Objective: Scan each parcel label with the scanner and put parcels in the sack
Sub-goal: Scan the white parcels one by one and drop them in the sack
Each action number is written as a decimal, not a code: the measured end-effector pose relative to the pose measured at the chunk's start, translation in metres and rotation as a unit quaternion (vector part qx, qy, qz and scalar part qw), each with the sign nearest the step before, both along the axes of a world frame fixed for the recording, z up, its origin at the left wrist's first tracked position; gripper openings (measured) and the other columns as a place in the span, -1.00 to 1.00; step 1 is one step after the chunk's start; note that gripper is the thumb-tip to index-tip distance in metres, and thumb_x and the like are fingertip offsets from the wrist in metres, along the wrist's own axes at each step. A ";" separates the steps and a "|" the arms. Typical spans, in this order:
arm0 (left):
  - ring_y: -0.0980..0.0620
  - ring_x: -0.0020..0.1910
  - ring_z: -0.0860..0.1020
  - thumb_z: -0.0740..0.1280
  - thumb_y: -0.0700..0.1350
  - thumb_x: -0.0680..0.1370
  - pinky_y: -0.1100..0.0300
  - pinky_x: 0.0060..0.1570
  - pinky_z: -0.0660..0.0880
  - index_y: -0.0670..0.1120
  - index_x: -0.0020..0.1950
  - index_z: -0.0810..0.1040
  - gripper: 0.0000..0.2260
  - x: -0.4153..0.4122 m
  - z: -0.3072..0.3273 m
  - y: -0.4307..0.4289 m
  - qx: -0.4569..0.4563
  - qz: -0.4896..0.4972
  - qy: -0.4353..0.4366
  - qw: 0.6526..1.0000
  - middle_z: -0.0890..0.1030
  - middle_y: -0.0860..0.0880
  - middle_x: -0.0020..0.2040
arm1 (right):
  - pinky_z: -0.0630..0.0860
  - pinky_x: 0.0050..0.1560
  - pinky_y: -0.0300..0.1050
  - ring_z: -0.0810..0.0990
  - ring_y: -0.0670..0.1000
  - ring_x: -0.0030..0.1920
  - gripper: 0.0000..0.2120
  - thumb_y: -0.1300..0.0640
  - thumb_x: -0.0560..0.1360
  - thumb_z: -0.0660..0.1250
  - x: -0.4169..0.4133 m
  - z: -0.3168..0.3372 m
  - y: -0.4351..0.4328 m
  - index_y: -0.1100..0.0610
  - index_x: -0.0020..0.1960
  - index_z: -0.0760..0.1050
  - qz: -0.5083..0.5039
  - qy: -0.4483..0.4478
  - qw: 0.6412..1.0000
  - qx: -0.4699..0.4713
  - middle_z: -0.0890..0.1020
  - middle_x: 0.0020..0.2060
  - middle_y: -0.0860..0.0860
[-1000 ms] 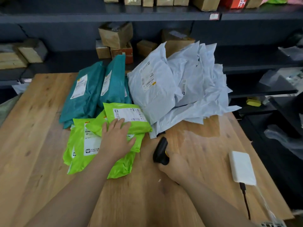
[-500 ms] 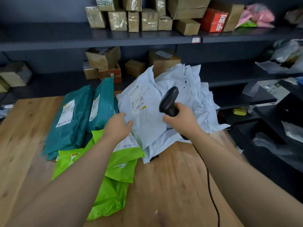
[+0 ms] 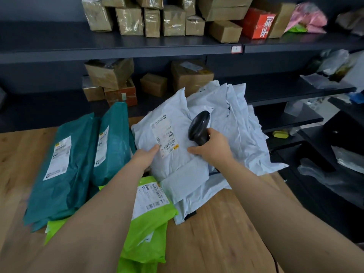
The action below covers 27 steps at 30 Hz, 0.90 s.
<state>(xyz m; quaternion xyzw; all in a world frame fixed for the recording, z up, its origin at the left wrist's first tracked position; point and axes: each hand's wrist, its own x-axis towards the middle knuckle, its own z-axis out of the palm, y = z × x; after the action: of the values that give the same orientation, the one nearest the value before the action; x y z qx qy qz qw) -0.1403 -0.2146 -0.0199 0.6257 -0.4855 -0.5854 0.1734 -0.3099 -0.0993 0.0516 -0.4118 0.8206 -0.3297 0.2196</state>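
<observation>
Gripping the scanner: the right hand [image 3: 213,149] was curled round the handle of the black scanner [image 3: 198,125], whose head pointed up and away from the person, above the white heap.
Left hand: the left hand [image 3: 146,157] held the near-left edge of the top white parcel [image 3: 177,115], with the thumb laid on its face just beside the label; the fingers behind the parcel were hidden.
Label: a white label [image 3: 164,137] printed with barcodes faced upward on that parcel, between the two hands and just left of the scanner.
White heap: the held parcel leaned on a heap of other white parcels [image 3: 238,123] at the far right of the bench [image 3: 216,243].
Teal parcels: two teal parcels [image 3: 65,174] lay side by side to the left of the white heap, labels up.
Green parcels: several green parcels [image 3: 151,229] lay nearer the person, partly under the left forearm, with one label showing; they touched the white heap's near edge.
Shelves: dark shelves [image 3: 59,47] behind the bench carried cardboard boxes [image 3: 173,21] and a red box [image 3: 258,25].
</observation>
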 end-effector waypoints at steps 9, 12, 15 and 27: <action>-0.03 -0.06 0.58 0.39 -0.09 0.54 0.11 -0.09 0.52 -0.08 0.23 0.48 -0.72 -0.030 0.034 -0.005 0.011 0.022 0.196 0.980 0.61 -0.08 0.09 | 0.56 -0.17 -0.08 0.62 -0.01 -0.20 -0.66 0.08 0.31 0.54 -0.018 0.025 0.019 0.00 -0.01 0.47 -0.063 -0.018 0.994 -0.087 0.61 -0.20 -0.08; -0.08 0.11 0.59 0.40 -0.15 0.53 -0.04 0.14 0.53 -0.11 0.29 0.45 -0.66 -0.032 0.067 -0.007 -0.048 0.004 0.250 0.967 0.59 -0.10 0.21 | 0.56 -0.17 -0.06 0.60 -0.05 -0.23 -0.72 0.12 0.33 0.53 -0.024 0.043 0.041 0.06 -0.05 0.49 -0.099 -0.018 0.988 -0.118 0.62 -0.23 -0.04; 0.01 0.09 0.59 0.44 -0.12 0.50 0.05 0.12 0.54 -0.07 0.34 0.44 -0.57 -0.022 0.097 -0.005 -0.140 -0.058 0.211 0.966 0.59 -0.01 0.20 | 0.51 -0.22 -0.12 0.55 -0.07 -0.23 -0.74 0.12 0.35 0.53 -0.024 0.058 0.065 0.12 -0.03 0.53 -0.116 -0.017 0.982 -0.145 0.61 -0.23 -0.03; 0.12 -0.08 0.59 0.53 -0.03 0.39 0.25 -0.22 0.47 0.08 0.09 0.55 -0.69 0.063 0.174 0.054 -0.230 -0.396 -0.061 0.887 0.63 0.12 -0.04 | 0.52 -0.35 -0.30 0.57 -0.03 -0.35 -0.74 0.11 0.39 0.55 0.048 0.105 0.115 0.04 -0.02 0.51 0.003 -0.120 0.985 -0.123 0.61 -0.26 0.00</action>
<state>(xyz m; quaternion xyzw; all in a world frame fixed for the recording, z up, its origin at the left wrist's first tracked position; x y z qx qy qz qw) -0.0775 -0.1605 0.1539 0.3586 -0.8233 -0.4385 0.0364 -0.2614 0.0153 0.1565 -0.3954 0.7403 -0.4748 0.2650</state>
